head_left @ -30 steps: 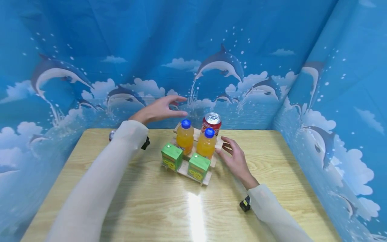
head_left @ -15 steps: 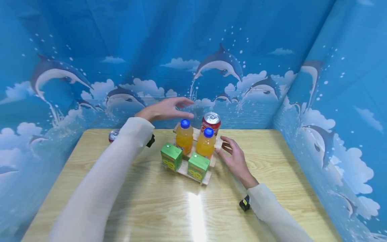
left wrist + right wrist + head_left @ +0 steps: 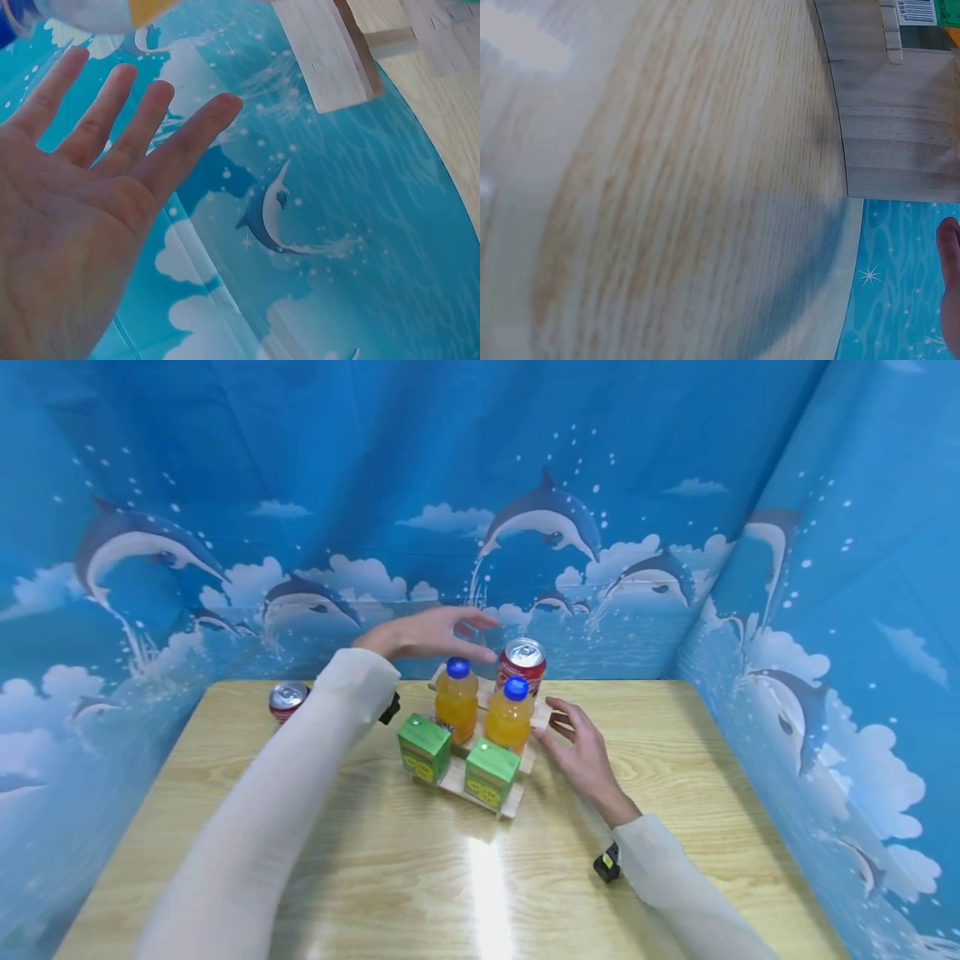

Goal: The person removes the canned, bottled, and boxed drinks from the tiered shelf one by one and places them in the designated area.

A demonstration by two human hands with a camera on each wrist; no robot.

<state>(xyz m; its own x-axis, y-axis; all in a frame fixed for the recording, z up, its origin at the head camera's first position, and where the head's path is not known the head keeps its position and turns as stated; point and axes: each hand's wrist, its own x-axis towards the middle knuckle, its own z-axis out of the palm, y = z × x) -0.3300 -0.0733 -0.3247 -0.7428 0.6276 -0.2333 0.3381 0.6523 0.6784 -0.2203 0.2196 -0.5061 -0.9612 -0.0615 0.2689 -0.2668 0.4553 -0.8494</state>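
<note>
L hand (image 3: 438,633) hovering, fingers wide, red can (image 3: 521,675) standing nr fingertips, R hand (image 3: 587,758) pinching wooden rack (image 3: 454,778) end w/ thumb & fingers

I face a stepped rack (image 3: 892,135) of matt, grained wood; on it, smooth plastic juice bottles (image 3: 455,708), a shiny-topped metal soda can (image 3: 525,652), smooth cartons (image 3: 491,775); under it, a glossy wood-grain table (image 3: 375,868); behind it, creased cloth curtain (image 3: 420,443).

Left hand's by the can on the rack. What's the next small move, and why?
Probably ease the left hand rightward and curl it round the can: it is open, pointing that way and gripping nothing, while the right hand is at the rack, perhaps steadying it.
</note>
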